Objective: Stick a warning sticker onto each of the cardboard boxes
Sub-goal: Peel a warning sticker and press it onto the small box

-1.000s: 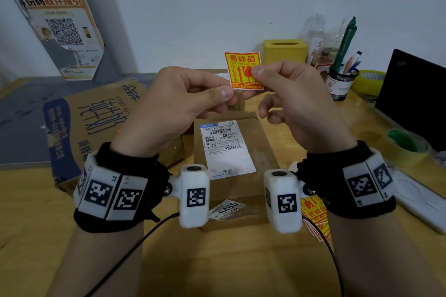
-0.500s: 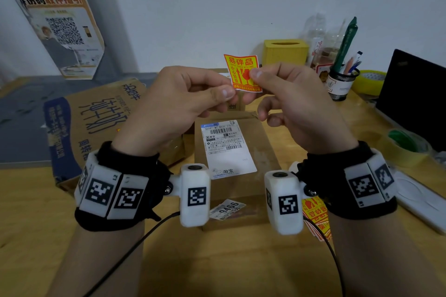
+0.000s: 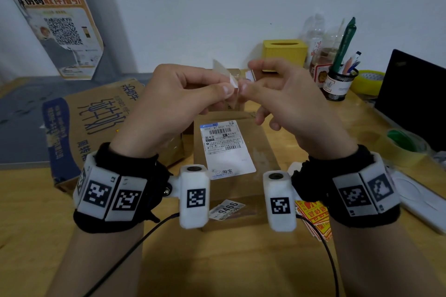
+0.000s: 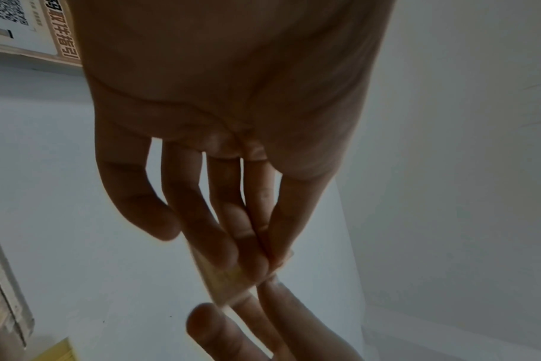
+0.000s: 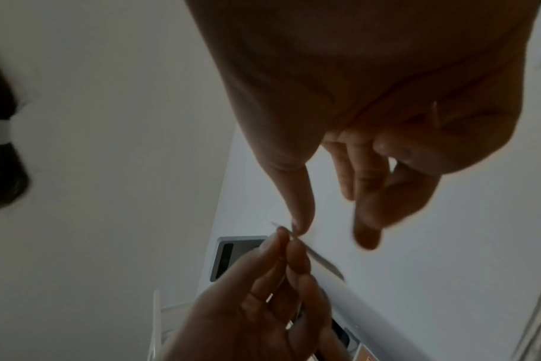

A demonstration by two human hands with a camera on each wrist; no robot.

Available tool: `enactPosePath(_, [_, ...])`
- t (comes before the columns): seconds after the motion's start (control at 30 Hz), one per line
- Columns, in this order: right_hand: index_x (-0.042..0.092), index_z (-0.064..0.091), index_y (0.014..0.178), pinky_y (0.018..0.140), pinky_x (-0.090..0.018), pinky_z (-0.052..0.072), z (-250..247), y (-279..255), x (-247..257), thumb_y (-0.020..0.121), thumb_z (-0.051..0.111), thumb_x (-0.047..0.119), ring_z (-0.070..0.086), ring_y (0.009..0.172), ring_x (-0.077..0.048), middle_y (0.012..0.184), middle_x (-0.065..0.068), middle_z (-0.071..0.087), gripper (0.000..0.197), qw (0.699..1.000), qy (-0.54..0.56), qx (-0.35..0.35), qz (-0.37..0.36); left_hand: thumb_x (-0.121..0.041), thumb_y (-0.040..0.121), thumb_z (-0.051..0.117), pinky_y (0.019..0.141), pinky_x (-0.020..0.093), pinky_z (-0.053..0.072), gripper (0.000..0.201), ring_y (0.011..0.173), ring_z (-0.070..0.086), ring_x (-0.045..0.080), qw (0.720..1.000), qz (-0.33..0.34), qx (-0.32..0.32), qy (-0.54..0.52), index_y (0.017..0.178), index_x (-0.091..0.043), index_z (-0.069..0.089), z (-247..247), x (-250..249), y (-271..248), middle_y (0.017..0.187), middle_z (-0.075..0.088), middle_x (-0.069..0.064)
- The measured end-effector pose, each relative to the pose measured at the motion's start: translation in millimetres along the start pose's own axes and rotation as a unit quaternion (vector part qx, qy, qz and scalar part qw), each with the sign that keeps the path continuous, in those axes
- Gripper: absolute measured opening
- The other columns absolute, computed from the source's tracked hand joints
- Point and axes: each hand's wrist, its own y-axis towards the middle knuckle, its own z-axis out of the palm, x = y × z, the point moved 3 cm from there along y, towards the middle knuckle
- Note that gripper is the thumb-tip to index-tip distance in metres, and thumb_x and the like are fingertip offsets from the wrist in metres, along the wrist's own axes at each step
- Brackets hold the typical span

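Observation:
The warning sticker (image 3: 223,72) is held up over the table with its pale back toward me, blurred. My left hand (image 3: 183,99) pinches its lower edge between thumb and fingers. My right hand (image 3: 284,94) has its thumb tip at the sticker's near corner, index finger a little apart, other fingers curled. In the left wrist view the sticker (image 4: 223,276) sits at the left hand's (image 4: 232,171) fingertips. The right wrist view shows the sticker (image 5: 321,263) edge-on below the right hand (image 5: 355,97). A brown cardboard box (image 3: 265,152) with a white shipping label lies below the hands.
A big printed carton (image 3: 96,123) lies at the left, and a small box (image 3: 231,106) stands behind the labelled one. A pile of spare stickers (image 3: 313,214) lies under my right wrist. Tape rolls (image 3: 405,147), a pen cup (image 3: 337,84), a yellow tissue box (image 3: 284,50) and a dark screen (image 3: 415,99) stand at the right.
The sticker has turned from its orange printed face to its pale back. Both hands have closed in on its near corner, and the right thumb has come onto that corner.

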Motion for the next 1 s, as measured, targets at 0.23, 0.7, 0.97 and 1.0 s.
enactPosePath(0.23, [0.008,0.079,0.091,0.04,-0.011,0.037,-4,-6,6,0.094,0.071,0.014,0.053,0.049,-0.004,0.08,-0.013,0.072,0.01,0.998,-0.047,0.004,-0.039,-0.015,0.087,0.075,0.074,0.033,0.057,0.013,0.076,0.072,0.016,1.0,-0.015,0.0,0.017,0.081,-0.024,0.081,5,1,1,0.083,0.079,0.007])
enactPosePath(0.7, [0.003,0.08,0.08,0.041,-0.012,0.036,-8,-3,4,0.091,0.075,0.019,0.056,0.049,-0.016,0.067,-0.001,0.073,0.019,0.997,-0.052,-0.01,-0.051,-0.013,0.088,0.073,0.065,0.021,0.054,0.009,0.069,0.071,0.007,0.999,-0.03,0.008,0.025,0.085,-0.019,0.078,9,5,2,0.078,0.079,-0.004])
enactPosePath(0.97, [0.004,0.078,0.078,0.041,-0.021,0.035,-18,2,1,0.093,0.072,0.021,0.057,0.048,-0.018,0.071,-0.005,0.075,0.024,0.997,-0.046,-0.04,-0.038,-0.01,0.088,0.073,0.061,0.015,0.054,0.014,0.065,0.07,0.006,0.999,-0.038,-0.005,0.014,0.078,-0.02,0.077,8,4,3,0.073,0.078,-0.004])
enactPosePath(1.0, [0.006,0.078,0.078,0.041,-0.023,0.034,-20,3,-1,0.093,0.072,0.021,0.057,0.047,-0.017,0.071,-0.005,0.075,0.023,0.997,-0.045,-0.046,-0.035,-0.01,0.088,0.073,0.06,0.014,0.052,0.013,0.066,0.07,0.006,0.999,-0.04,-0.005,0.013,0.079,-0.018,0.077,8,4,3,0.074,0.078,-0.003])
